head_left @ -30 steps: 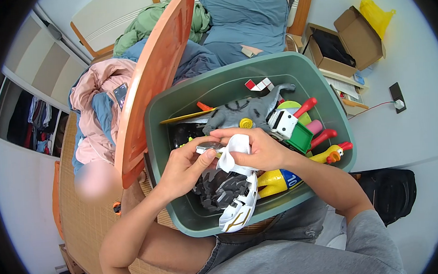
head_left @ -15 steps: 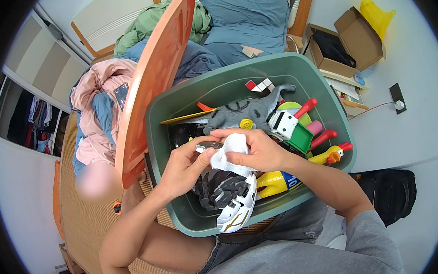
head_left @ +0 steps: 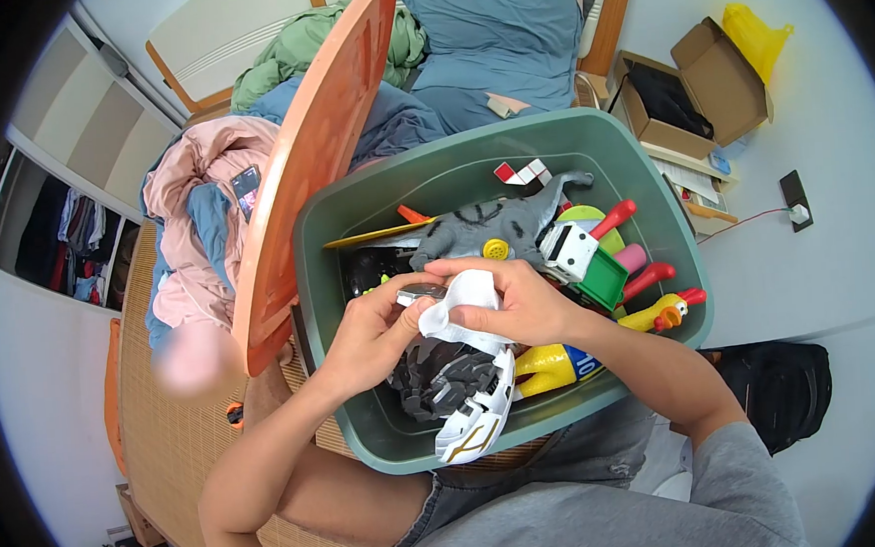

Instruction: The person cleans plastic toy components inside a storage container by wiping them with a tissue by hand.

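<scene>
- White band sits closer to my left fingertips than a second ago, folded over toward the silver-grey piece; the yellow-green sliver seen between them then is out of sight.
- White-and-gold shell hangs just below the band, apparently joined to it, its lower end near the front rim of the green bin.
- Such a slight change suggests close handwork on the band and the piece beside it, rather than carrying; both are held above the bin's contents.
- My left hand pinches the silver-grey piece between thumb and fingers, palm turned inward, forearm slanting up from below.
- My right hand grips the band, thumb pressed on its near side, fingers curled behind and partly hidden; the forearm crosses over the bin's right side.
- Beneath my hands lie dark grey pieces, with a grey toy animal beyond and a yellow toy to the right, partly under my forearm.
- Orange lid stands tilted at the bin's left side, beside pink bedding.
</scene>
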### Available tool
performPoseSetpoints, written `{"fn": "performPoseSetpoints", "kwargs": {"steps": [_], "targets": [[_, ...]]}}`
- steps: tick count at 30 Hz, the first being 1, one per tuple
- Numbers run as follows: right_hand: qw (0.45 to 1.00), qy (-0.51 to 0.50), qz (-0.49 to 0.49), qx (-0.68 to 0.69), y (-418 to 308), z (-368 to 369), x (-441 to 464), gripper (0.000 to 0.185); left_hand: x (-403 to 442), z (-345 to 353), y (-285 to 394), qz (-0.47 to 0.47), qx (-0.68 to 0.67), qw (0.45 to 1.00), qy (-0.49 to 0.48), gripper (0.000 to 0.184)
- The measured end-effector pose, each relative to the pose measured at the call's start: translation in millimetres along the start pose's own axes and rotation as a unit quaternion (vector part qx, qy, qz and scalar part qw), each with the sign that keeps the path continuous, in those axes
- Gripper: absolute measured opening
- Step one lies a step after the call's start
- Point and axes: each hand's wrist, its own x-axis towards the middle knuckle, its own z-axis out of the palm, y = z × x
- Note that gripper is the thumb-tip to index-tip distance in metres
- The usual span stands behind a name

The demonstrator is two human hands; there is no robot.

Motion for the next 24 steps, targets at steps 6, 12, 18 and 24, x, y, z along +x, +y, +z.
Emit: {"fn": "performPoseSetpoints", "kwargs": {"steps": [6,12,18,24], "targets": [[0.999,-0.016,0.027,0.010,-5.3,-1.3,-0.3,0.052,-2.9,0.0,7.7,-0.025,-0.014,1.000,-0.008,0.035],[1.000,-0.002,0.016,0.017,-4.1,1.2,0.4,0.051,0.5,-0.4,-3.2,0.019,0.017,1.000,0.000,0.040],[0.999,-0.023,0.020,0.034,3.3,-3.1,1.0,0.052,-2.4,1.8,-1.1,-0.021,-0.048,0.999,-0.003,0.037],[0.998,-0.028,0.004,0.048,0.7,-4.1,0.6,0.053,-1.8,0.3,-2.2,-0.013,-0.039,0.999,-0.001,0.039]]}}
